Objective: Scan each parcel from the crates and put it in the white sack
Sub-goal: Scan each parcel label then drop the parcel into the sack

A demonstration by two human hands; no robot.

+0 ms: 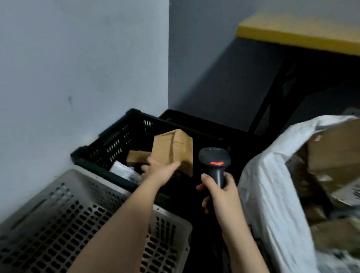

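While the left hand [160, 170] grips a tall brown cardboard parcel [173, 151] above the black slatted plastic crate [113, 143], the right hand [218, 188] clutches a dark handheld scanner [214, 161]. Scanning looks pending. Brown boxes already fill the white woven sack [265, 184] alongside; several parcels remain in that crate. A grey perforated crate [65, 213] sits nearest.

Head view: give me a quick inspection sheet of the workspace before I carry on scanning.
Surface: no table in use; floor hidden by crates.
Job's things: brown parcel lifted over black crate; smaller brown parcel lies inside; white sack at right holds cardboard parcels.
Clutter: grey crate nearest, contents unclear.
Hands: left hand holds the brown parcel; right hand grips scanner, red light on.
Cables: nothing seen.
Surroundings: grey walls; yellow-topped bench behind.
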